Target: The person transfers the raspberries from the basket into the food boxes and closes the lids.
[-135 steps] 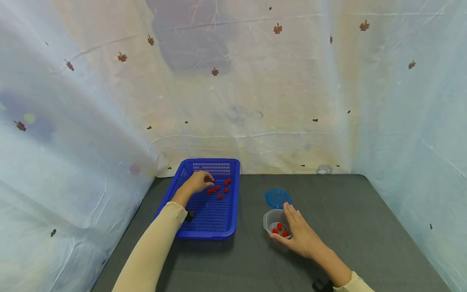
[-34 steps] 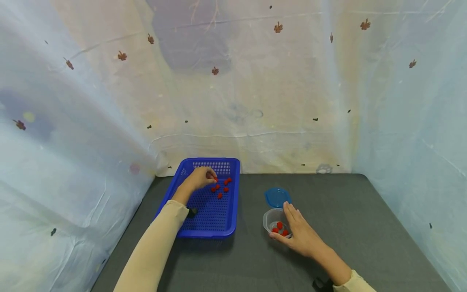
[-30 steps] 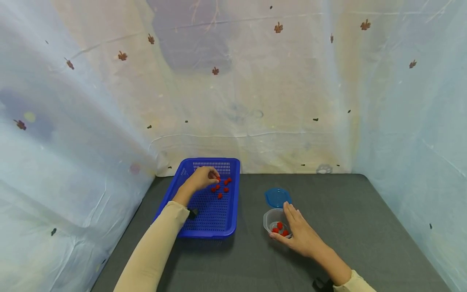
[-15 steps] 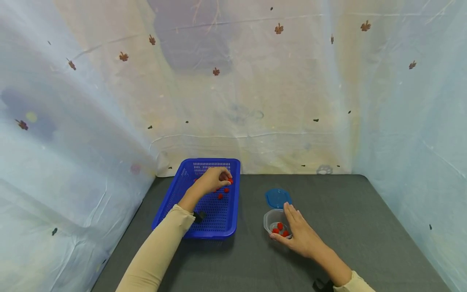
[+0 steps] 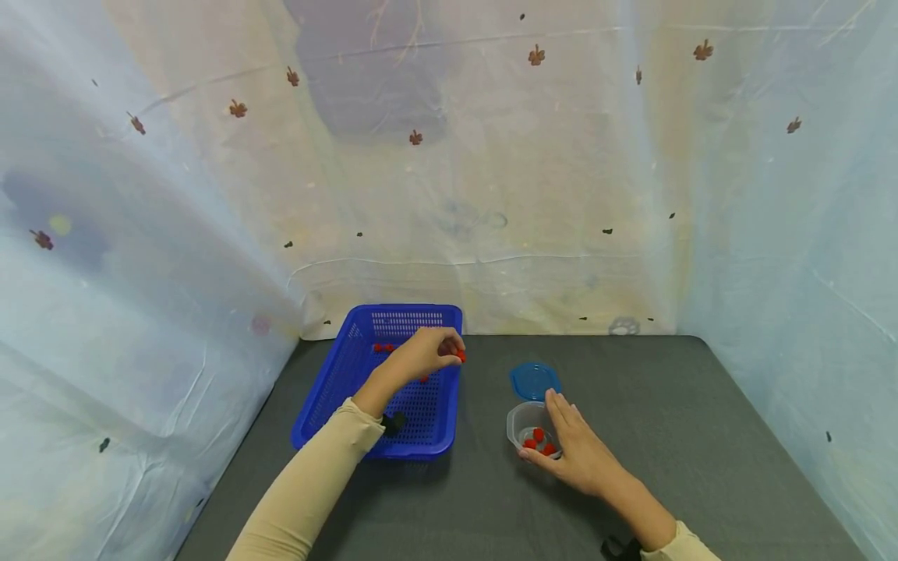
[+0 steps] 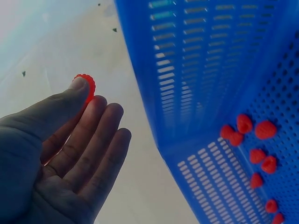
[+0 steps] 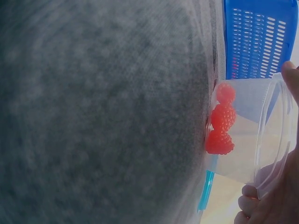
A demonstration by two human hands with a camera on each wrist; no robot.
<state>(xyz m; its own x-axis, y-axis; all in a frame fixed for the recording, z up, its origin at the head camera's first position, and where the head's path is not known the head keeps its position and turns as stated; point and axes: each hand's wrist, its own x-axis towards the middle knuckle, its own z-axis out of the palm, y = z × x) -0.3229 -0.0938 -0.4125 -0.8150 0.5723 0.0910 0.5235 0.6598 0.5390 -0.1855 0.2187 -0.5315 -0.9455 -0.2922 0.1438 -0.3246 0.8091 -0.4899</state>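
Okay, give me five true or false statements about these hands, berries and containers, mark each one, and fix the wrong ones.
1. The left hand pinches a red berry. True.
2. The blue lid covers the tub. False: the blue lid lies on the table.
3. Three berries show inside the tub. True.
4. The right hand is inside the blue basket. False: the right hand is at the tub.
5. More berries lie in the blue basket. True.

Basket point(image 5: 450, 405): smooth plastic. Tub point(image 7: 245, 158): clear, smooth plastic. Berries point(image 7: 223, 117): bumpy. Tabletop point(image 5: 701, 467): matt, cloth-like.
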